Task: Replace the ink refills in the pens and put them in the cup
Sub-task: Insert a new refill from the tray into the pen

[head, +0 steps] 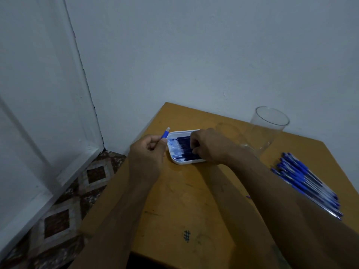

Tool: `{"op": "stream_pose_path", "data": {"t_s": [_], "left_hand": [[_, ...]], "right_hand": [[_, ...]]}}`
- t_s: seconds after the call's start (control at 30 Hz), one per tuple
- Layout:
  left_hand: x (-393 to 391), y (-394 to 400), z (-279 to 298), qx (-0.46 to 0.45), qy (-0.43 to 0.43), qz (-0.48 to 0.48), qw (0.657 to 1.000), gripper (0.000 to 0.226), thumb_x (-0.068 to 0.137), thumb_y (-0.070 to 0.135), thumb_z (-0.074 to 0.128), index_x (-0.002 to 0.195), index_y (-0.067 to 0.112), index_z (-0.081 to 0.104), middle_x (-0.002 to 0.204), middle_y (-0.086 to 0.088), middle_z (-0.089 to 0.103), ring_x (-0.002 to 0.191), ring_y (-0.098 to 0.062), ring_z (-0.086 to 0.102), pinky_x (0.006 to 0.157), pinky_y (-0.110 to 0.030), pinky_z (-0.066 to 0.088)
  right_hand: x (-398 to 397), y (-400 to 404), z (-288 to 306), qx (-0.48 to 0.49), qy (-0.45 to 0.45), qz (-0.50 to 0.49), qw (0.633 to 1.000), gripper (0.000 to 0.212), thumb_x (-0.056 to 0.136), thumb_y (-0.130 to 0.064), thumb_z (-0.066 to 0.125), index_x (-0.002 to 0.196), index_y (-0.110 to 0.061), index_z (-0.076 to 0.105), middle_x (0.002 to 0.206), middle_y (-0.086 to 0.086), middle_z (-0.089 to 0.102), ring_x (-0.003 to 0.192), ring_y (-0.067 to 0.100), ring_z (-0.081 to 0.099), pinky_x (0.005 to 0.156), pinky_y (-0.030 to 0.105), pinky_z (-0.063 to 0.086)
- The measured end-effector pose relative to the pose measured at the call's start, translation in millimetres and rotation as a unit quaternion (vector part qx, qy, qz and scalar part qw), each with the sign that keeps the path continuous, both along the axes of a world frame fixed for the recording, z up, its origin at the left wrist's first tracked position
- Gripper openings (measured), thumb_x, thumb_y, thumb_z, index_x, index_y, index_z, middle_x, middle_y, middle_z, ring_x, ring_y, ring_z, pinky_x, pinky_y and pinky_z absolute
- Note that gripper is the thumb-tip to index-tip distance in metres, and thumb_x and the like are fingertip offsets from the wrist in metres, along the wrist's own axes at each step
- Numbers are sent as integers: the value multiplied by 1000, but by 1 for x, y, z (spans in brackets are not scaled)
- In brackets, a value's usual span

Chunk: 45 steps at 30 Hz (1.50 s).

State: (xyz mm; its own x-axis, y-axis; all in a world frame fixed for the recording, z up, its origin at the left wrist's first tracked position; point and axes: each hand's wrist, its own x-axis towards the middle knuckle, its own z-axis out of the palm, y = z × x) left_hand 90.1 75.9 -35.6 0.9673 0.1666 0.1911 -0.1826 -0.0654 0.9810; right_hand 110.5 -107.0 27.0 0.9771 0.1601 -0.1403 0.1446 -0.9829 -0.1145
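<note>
On the wooden table (174,200) a shallow white tray (175,160) sits toward the far left side, filled with dark blue ink refills (181,147) laid side by side. The left hand (146,152) is curled closed around a blue pen (165,134), whose tip end sticks up and to the far left from between thumb and forefinger, just left of the tray. The right hand (206,145) reaches over the right part of the tray with its fingers bent down onto the refills, touching them (whether it has actually pinched one cannot be told, since the fingertips are hidden against the dark row). A clear cup (267,129) stands upright at the far right of the table, with nothing visible inside it. Near the right edge lies a heap of blue pens (308,183), well apart from the tray and nearer than the cup. A patterned floor (64,210) shows to the left of the table.
</note>
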Motion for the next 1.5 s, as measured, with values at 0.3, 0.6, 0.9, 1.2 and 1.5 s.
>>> {"op": "stream_pose_path", "data": {"t_s": [0.3,0.6,0.9,1.2,1.5], "left_hand": [[-23,-48,8,-10,-37,-85,996,10,98,17,67,98,27,70,83,1,75,71,-10,71,63,-23,58],[-63,-100,9,16,-44,-244,969,19,95,10,68,96,28,71,81,-3,75,66,-8,67,60,-22,55],[-87,-128,-1,93,-49,-324,940,18,95,18,70,99,35,73,82,-5,73,75,-26,67,71,-45,58],[-93,-133,-7,107,-64,-343,931,16,94,20,70,106,29,74,84,1,74,72,-18,67,65,-34,59],[-92,-134,-10,109,-61,-344,931,18,93,20,71,109,25,75,85,3,73,71,-17,67,63,-27,57]], "right_hand": [[-62,-49,27,179,-46,9,983,22,95,-9,63,106,-23,75,95,-17,68,87,-3,63,71,11,47],[-142,-107,-2,365,-230,-166,887,14,96,-21,68,107,-22,77,98,-7,70,71,3,63,60,23,53],[-194,-128,-15,652,-222,-219,691,21,106,-18,49,112,-2,61,95,17,76,85,33,75,62,38,62],[-199,-126,-21,694,-185,-203,666,20,108,-24,39,111,-7,49,94,19,77,86,35,76,69,39,64],[-199,-128,-23,686,-179,-197,677,22,108,-23,38,112,-3,47,92,20,76,85,35,76,69,40,64]]}}
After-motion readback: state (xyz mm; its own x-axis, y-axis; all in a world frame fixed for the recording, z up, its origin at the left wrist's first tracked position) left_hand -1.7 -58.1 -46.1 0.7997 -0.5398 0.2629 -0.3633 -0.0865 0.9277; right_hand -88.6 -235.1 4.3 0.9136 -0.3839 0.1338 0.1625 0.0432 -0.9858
